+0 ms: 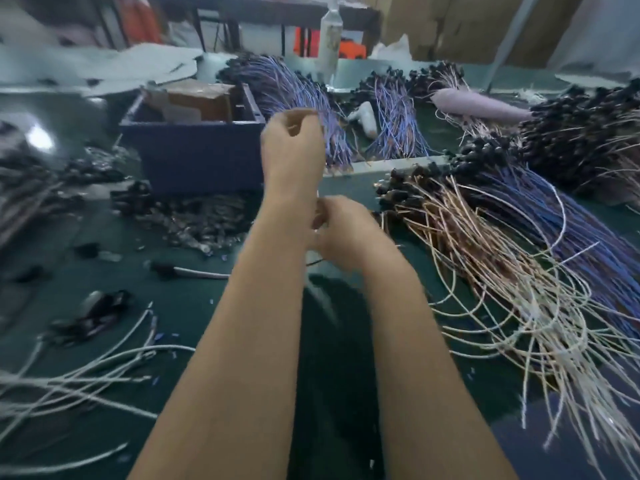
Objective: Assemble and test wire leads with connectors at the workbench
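Wire lead (317,195): held in the air above the middle of the desk (104,282), between the two hands. Mostly hidden and blurred. Only a short pale stretch visible beside the left wrist, plus a dark strand (314,262) emerging below the right hand. Long axis near upright in the view, upper end away from the body, lower end toward it.

Left hand (292,147): raised, the farther of the two. Fingers curled, thumb and forefinger tips pressed together at the top, pinching the upper end of the lead. Contact point too fine to resolve sharply.

Right hand (346,233): lower and nearer, just beside the left wrist. Fingers curled inward around the lower part of the lead. Exact finger placement lost to blur.

Behind and left of the left hand: blue bin (194,150), with a cardboard box (204,98) inside. In front of the bin: heap of small grey parts (197,223), lying on the desk.

Behind the left hand, to the right of the bin: bundles of blue leads (398,129) with black connectors at the far ends.

Right of both hands: large fan of brown and white leads (491,271), black connector ends toward the far side, free ends spread toward the near edge.

Near left: loose white wires (86,372), lying flat.

Far centre: upright bottle (329,39).
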Action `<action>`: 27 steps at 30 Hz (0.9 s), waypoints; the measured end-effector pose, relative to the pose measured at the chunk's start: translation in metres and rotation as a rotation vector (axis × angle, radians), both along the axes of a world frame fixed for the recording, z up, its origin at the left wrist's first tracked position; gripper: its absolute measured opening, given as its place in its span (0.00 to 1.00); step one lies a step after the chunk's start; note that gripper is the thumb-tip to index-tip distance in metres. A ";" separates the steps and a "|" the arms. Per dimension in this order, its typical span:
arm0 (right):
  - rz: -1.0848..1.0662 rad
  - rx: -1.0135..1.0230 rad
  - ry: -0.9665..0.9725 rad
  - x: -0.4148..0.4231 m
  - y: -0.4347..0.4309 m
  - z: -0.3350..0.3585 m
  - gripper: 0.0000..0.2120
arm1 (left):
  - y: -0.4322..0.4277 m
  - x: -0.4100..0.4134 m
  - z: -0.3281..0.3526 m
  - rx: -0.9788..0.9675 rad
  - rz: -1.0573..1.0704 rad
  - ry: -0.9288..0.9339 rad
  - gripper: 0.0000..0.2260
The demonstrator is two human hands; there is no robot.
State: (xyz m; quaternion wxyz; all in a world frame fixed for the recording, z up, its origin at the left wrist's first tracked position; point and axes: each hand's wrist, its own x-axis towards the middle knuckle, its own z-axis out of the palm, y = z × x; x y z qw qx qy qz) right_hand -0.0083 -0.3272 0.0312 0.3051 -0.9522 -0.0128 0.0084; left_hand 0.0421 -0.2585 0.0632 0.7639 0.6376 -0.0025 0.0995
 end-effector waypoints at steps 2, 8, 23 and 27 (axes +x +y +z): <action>0.177 -0.082 0.083 0.009 0.038 -0.011 0.12 | 0.037 0.003 0.000 -0.032 0.082 0.009 0.09; 0.298 -0.383 0.198 0.032 0.100 -0.033 0.08 | 0.120 0.003 -0.010 0.220 0.274 0.012 0.05; -0.292 0.116 -0.642 0.058 0.084 0.010 0.07 | 0.154 0.004 -0.025 0.776 -0.087 -0.005 0.11; -0.301 0.281 -0.372 0.060 0.069 0.014 0.26 | 0.148 0.004 -0.020 0.488 -0.020 -0.017 0.11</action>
